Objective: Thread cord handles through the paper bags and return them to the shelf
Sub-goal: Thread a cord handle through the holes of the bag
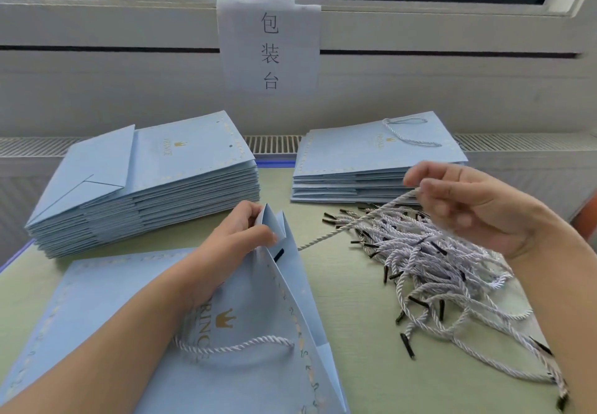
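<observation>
Nearest the camera lies one pale blue paper bag (106, 333), flat on the green worktop (361, 310), printed with a gold crown and lettering, with one white twisted cord handle (235, 345) already looped across its face. The left hand (232, 239) rests at the bag's top edge, its grip closed in a pinch on the raised paper fold there, thumb and fingertips holding the lip up. Just right of that grip, a black cord tip (278, 254) pokes through a hole in the bag, and from it a single cord (349, 224) runs taut, up and rightward, to the right hand (468, 206), whose grip is a light pinch on the cord's far end between thumb and forefinger, the other fingers loosely curled. Below and between the two grips sprawls one loose heap of white cords with black tips (429, 265), too tangled to count. Beyond the left grip sits one tall stack of flat blue bags (155, 181) without handles; beyond the right grip sits a second, lower stack (371, 161), its top bag showing one cord handle. The bags in each stack are too many to count surely. Behind both, one paper sign (269, 45) with three characters is taped to the wall under a window.
</observation>
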Available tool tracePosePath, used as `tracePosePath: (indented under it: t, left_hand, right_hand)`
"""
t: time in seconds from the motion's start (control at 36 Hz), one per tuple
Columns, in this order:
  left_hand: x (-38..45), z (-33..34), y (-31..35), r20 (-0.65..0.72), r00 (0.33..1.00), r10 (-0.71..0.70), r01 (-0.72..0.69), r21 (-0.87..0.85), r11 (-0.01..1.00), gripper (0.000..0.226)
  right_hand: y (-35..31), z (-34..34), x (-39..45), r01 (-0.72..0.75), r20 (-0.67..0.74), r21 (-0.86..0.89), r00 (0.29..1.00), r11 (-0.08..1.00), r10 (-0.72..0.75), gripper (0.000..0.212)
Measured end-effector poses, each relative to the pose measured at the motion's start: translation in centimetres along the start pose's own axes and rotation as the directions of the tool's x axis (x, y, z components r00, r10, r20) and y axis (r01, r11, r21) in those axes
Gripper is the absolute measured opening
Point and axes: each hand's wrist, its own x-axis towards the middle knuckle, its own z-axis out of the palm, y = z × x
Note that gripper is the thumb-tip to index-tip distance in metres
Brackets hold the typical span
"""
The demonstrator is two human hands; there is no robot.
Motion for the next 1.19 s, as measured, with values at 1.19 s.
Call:
tracePosePath:
  t: [1.19]
  left_hand:
    - [0.1,-2.5,0.1,-0.011,1.0,0.012,-0.014,-0.246,0.969,0.037]
  right_hand:
    - [6.6,13.1,0.3,0.028,0.06,-0.621,0.998,0.783,0.012,0.009]
